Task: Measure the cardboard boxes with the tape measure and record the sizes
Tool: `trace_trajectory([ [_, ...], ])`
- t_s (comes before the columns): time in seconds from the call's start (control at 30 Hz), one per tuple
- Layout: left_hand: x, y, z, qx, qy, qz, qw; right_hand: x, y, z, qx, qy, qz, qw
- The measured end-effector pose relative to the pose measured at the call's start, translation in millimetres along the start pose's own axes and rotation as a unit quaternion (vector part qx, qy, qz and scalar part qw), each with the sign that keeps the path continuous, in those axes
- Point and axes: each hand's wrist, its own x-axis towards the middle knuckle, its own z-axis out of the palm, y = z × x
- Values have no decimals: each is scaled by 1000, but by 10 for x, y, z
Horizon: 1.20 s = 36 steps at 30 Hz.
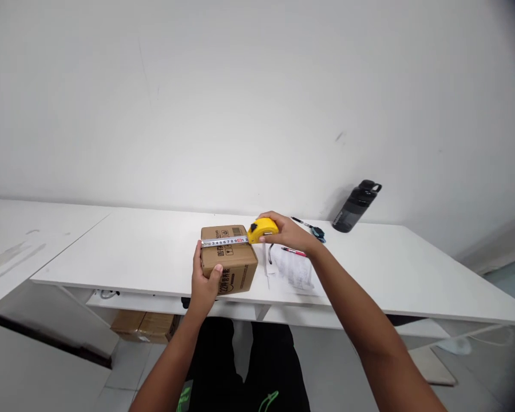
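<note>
A small brown cardboard box (236, 273) with black printing sits near the front edge of the white table. My left hand (205, 286) grips its left side, the thumb on the front face and the fingers around the left end. Across the top of the box lies the pulled-out blade of a tape measure (264, 228), its numbers facing up. The yellow case is at the box's right edge, with my right hand (285, 232) closed around it. The blade's end is at the box's left edge, by my left fingers.
Right of the box, papers (292, 269) lie on the white table (154, 246) with a red pen (294, 252). Behind my right wrist is a dark teal object (317, 233). A black bottle (355, 207) stands by the wall. Cardboard boxes (146, 326) are below the table.
</note>
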Motion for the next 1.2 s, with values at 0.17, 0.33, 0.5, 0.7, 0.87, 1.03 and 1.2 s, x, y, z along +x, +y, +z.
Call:
trace_trajectory([
  [0.17,50,-63,40,-6,8,18,1000,278,-290,375,-81,-49,-90,991],
  [0.33,83,123,-20,81,25,57,995,465,-534,803,-87,-59,-146,984],
  [0.5,-196,456,-4,103,79,192,973,-59,-639,953,46,47,-167,984],
  [0.7,-785,145,510,-71,-37,106,991,-965,66,985,46,183,-183,965],
  [0.87,-774,-87,999,9,-363,66,929,-1162,998,53,-200,337,129,911],
  [1.03,-738,-91,1575,130,-471,211,846,-1011,1582,-588,-330,178,314,872],
  [1.2,-913,-258,1959,225,-408,203,861,-1028,1651,-477,-323,209,278,880],
])
